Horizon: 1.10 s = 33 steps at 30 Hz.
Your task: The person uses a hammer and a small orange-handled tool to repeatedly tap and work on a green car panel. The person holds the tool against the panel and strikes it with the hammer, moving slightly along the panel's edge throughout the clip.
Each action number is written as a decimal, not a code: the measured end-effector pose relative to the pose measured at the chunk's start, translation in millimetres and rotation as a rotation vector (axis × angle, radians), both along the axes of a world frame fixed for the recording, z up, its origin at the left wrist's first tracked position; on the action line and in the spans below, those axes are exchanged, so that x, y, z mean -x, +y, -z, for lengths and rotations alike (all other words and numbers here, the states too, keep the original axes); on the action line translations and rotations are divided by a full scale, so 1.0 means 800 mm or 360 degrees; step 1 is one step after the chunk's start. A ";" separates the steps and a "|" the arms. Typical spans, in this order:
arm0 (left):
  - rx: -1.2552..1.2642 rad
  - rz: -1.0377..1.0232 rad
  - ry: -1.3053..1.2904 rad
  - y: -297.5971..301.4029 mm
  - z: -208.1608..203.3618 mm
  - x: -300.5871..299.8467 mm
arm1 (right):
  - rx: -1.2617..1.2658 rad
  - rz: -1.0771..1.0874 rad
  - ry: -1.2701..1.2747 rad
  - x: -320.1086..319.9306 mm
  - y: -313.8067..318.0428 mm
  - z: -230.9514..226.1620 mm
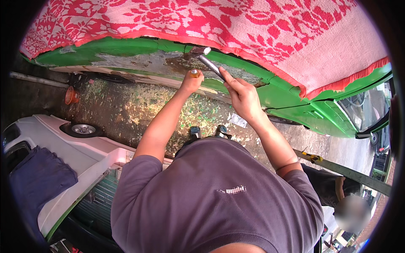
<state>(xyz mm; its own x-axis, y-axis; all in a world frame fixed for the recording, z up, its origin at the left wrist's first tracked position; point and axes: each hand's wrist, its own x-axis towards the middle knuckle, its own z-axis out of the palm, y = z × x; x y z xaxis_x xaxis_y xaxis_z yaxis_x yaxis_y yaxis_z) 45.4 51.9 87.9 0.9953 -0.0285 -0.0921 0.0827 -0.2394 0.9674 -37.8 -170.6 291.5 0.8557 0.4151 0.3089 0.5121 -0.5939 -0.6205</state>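
My right hand (244,99) is closed around the metal shaft of a hammer (211,67), whose head is up against the side of a green car (139,48). Just left of it, my left hand (193,82) makes a fist around a tool with an amber, metal-capped handle (194,72). The tool's working end is hidden beyond the fist, so its kind does not show. Both hands are in front of a panel where the paint is stripped to grey metal with brown rust patches. A red and pale pink floral towel (190,21) drapes over the car above them.
Paint flakes litter the floor (139,105) around my shoes. Behind me on the left stands a pale pink and white vehicle (84,147) with a dark cloth (42,179) on it. An orange container (71,95) lies far left. At right are a long beam (350,170) and another person (325,183).
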 end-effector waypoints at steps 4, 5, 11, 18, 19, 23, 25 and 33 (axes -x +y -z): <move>-0.0034 -0.0084 0.0026 -0.006 -0.005 -0.006 | 0.0250 0.0066 0.0077 0.003 -0.005 0.018; 0.0019 -0.0083 0.0058 -0.006 -0.008 -0.008 | 0.0239 0.0093 0.0090 -0.001 -0.007 0.027; 0.0010 -0.0040 -0.0003 0.001 0.012 -0.009 | -0.0069 0.0094 -0.0030 0.012 -0.007 0.003; -0.0027 -0.0106 0.0023 -0.003 0.017 -0.002 | 0.0207 0.0065 -0.0053 0.002 -0.004 -0.009; -0.0063 -0.0073 0.0014 -0.001 0.013 -0.006 | 0.0065 0.0062 -0.0054 0.006 -0.003 -0.014; 0.0034 0.0017 -0.0068 -0.002 0.004 -0.008 | 0.0351 0.0127 -0.0051 0.004 -0.007 0.008; 0.0060 0.0037 -0.0107 -0.002 0.001 -0.004 | 0.0446 0.0165 0.0014 -0.010 -0.008 0.018; -0.0077 -0.0090 -0.0039 -0.011 -0.006 -0.001 | 0.0577 0.0101 0.0057 0.007 -0.002 0.000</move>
